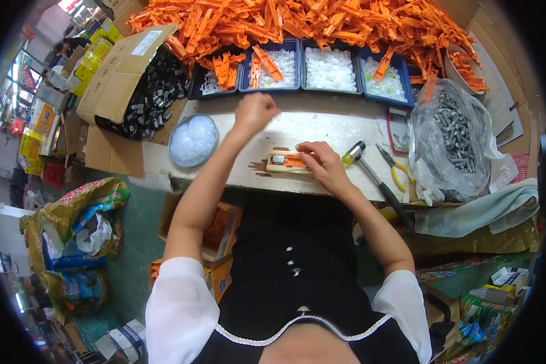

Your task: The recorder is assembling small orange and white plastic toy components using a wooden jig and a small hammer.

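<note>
Touching the right end of the orange part [294,162], the right hand [325,167] is the nearer of the two. Seen from it, the part extends leftward, its long axis running left to right across the desk [346,121], roughly parallel to the near edge. The part sits in a shallow wooden block [292,170], with a small grey piece [278,159] at its left end, the end away from the right fingers.

The left hand [256,114] is well apart from the part, just in front of the second blue bin [273,90] from the left; from there, the part lies toward the body and somewhat to the right. Its fingers are curled inward, while the right hand's are bent, reaching leftward over the block. From overhead I cannot tell whether the left hand encloses anything, or whether the right one pinches the part or merely steadies it.

Just right of the right hand lies the hammer [375,174], its head near the wrist side and its handle slanting toward the body. Yellow-handled pliers [400,174] lie beyond it, farther right.
</note>
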`<state>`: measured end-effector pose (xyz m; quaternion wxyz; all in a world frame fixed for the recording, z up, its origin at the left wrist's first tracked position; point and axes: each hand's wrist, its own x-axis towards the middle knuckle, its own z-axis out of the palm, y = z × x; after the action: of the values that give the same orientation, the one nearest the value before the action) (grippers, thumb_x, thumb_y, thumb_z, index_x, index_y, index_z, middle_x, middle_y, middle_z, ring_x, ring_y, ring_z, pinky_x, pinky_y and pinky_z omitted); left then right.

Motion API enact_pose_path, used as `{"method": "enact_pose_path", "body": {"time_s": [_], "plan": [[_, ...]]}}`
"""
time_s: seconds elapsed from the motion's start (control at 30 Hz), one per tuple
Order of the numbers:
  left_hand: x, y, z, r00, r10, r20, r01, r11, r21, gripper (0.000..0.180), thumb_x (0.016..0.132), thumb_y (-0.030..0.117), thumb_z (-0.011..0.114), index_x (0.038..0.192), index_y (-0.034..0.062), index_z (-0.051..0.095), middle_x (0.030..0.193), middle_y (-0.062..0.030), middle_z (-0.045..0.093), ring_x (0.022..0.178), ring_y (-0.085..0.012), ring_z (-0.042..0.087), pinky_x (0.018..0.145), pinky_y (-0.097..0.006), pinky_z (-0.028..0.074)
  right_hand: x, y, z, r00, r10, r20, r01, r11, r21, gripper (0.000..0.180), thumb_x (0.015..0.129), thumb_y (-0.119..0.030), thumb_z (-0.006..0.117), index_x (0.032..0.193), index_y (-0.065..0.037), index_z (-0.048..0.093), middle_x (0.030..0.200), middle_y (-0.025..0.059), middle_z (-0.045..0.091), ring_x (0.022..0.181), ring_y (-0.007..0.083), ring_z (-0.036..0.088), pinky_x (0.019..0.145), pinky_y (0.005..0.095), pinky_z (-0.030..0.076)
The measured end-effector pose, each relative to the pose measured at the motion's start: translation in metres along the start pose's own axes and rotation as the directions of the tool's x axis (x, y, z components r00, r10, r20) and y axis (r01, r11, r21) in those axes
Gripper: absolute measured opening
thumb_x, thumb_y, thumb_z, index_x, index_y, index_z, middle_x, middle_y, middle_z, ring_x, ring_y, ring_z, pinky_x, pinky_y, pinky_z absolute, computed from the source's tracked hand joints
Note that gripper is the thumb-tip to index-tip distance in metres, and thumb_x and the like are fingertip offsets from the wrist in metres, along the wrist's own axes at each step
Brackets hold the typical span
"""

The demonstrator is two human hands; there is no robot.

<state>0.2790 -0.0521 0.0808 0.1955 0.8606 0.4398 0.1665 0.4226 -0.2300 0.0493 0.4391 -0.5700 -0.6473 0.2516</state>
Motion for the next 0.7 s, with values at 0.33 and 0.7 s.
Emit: {"method": "enact_pose_path", "body": {"time_s": [0.33, 0.7], "plan": [[0.109, -0.018, 0.019, 0.990, 0.139, -0.006, -0.124, 0.905, 0.407, 0.016, 0.071, 0.010, 0.056, 0.081, -0.0004, 0.064, 0.087, -0.0214, 0.063, 0.084, -0.0344, 0.062, 0.071, -0.043, 0.050, -0.010, 0.022, -0.097, 0.947, 0.082, -0.311, -0.135, 0.979, -0.154, 0.015, 0.080, -0.010, 0.055, 0.090, -0.001, 0.060, 0.085, 0.0135, 0.059, 0.076, 0.0243, 0.057, 0.068, 0.0316, 0.045], [0.111, -0.019, 0.001, 0.988, -0.054, -0.142, 0.050, 0.998, -0.031, 0.035, 0.064, 0.030, 0.063, 0.076, -0.0031, 0.065, 0.074, -0.0220, 0.062, 0.067, -0.0324, 0.062, 0.066, -0.038, 0.048, -0.021, 0.084, -0.173, 0.935, 0.223, -0.277, -0.354, 0.639, -0.683, 0.014, 0.073, -0.005, 0.053, 0.083, -0.001, 0.062, 0.081, 0.0191, 0.059, 0.080, 0.0355, 0.056, 0.071, 0.0430, 0.045]]}}
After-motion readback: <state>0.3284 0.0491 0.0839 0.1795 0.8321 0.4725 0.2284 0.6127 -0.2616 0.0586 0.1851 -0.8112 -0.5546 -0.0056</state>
